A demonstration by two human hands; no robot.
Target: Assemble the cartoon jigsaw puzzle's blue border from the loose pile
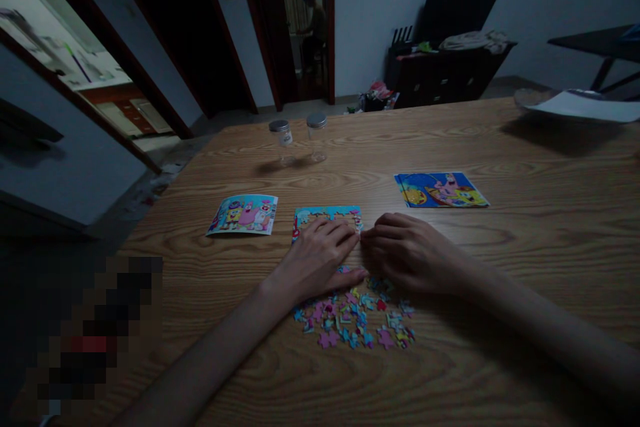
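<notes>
On a dim wood-grain table (pixel 500 267) lies a blue-bordered, half-built cardboard jigsaw (pixel 325 215). The left hand (pixel 317 253) rests flat on it, fingers together; the right hand (pixel 407 250) curls narrow at its edge, contents unclear. Colourful loose pieces (pixel 355 323) lie nearby.

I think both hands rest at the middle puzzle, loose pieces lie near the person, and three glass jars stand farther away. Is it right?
Only the number is wrong: the head view shows two glass jars, not three. The left hand, right hand, middle puzzle and loose pieces are as you say.
</notes>
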